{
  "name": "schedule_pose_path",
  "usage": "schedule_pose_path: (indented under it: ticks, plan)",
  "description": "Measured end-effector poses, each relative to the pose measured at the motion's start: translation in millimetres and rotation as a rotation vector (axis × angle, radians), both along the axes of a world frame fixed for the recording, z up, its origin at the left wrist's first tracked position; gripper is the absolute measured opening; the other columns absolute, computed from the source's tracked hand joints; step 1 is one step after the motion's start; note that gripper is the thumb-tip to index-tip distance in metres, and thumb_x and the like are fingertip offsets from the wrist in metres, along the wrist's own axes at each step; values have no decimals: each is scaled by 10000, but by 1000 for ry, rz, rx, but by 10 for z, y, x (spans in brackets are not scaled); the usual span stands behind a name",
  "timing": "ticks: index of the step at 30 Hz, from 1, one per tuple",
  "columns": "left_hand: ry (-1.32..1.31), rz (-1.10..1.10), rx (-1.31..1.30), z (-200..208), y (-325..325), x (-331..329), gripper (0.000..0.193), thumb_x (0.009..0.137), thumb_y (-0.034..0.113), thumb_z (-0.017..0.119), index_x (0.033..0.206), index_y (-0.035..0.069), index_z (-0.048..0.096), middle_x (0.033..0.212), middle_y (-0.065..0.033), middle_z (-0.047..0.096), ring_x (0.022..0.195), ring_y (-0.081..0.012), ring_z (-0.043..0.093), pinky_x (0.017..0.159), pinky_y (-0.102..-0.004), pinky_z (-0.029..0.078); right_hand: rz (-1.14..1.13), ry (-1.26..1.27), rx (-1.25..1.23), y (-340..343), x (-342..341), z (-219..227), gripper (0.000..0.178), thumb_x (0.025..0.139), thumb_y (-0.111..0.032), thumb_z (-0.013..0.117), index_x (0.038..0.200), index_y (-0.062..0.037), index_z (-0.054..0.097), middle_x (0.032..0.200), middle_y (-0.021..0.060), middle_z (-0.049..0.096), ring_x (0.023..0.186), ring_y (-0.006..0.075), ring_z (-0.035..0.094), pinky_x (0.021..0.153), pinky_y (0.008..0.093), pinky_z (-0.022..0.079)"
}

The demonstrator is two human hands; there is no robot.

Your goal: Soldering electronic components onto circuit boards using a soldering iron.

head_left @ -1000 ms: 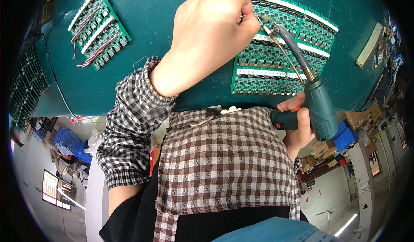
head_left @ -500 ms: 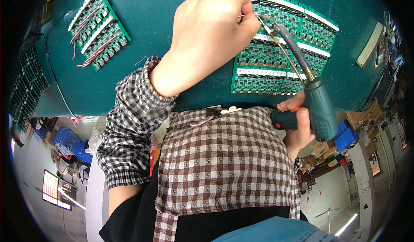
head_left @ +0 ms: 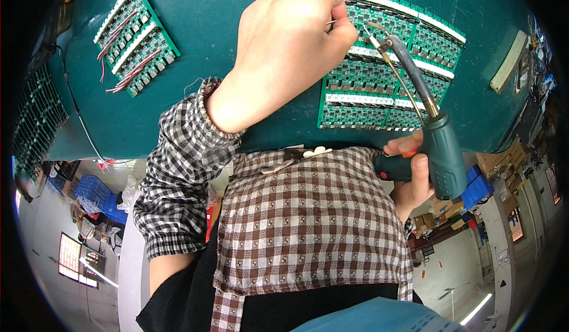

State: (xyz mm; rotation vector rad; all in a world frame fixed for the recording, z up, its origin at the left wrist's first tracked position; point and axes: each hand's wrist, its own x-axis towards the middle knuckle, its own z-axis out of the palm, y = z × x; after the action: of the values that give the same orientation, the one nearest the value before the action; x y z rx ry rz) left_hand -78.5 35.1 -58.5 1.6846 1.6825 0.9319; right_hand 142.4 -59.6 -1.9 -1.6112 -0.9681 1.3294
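1. Head view: the board panel (head_left: 361,83), a wide sheet of green circuit boards with white strips, lies on the green desk (head_left: 207,24) and serves as landmark.
2. The left hand (head_left: 293,42) covers the upper left corner of the board panel, back of the hand up, fingers curled under, thumb and forefinger pinching a thin wire (head_left: 331,22).
3. Its forearm, in a checked sleeve (head_left: 189,148), rises from below and left of the board panel, bent at the elbow.
4. The right hand (head_left: 418,181), just below the board panel's lower right part, is wrapped around the handle of a green soldering gun (head_left: 446,157), thumb pointing up.
5. The gun's curved tube leans up and left across the board panel, its tip near the left fingertips but apart from them.
6. Whether that tip touches a board cannot be told.
7. Most of the wire and the left hand's other fingers are hidden by the hand itself; the right palm is partly behind the handle, and little of that forearm shows.
8. Left of the board panel, a smaller panel (head_left: 142,50) carries red and white leads (head_left: 137,71).
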Motion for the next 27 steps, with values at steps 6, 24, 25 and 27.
schedule_pose_path:
  ticks: [6,24,25,27]
  plan:
    - [-7,5,5,2,-4,4,132,665,31,653,678,58,524,606,-79,492,526,-243,521,495,-313,429,-13,-81,11,35,-103,-1,431,822,-263,614,1034,99,515,854,176,574,744,282,636,589,358,580]
    - [-56,9,-8,-31,-23,8,126,667,20,653,685,55,533,628,-87,504,546,-251,530,513,-311,434,21,-22,-8,-1,10,-7,432,782,-173,663,1087,98,519,801,149,619,713,258,632,643,379,557]
    - [-67,14,-15,-35,-33,12,126,667,19,652,684,55,532,628,-89,504,546,-252,530,511,-312,433,23,-21,-8,-6,13,-5,432,782,-173,663,1087,98,519,801,149,619,713,258,632,643,379,557]
    - [-63,24,19,-6,-40,9,127,666,18,651,683,55,531,627,-89,504,545,-253,531,509,-313,433,22,-10,-26,-19,14,5,434,779,-166,664,1089,99,518,799,147,619,719,256,630,647,380,553]
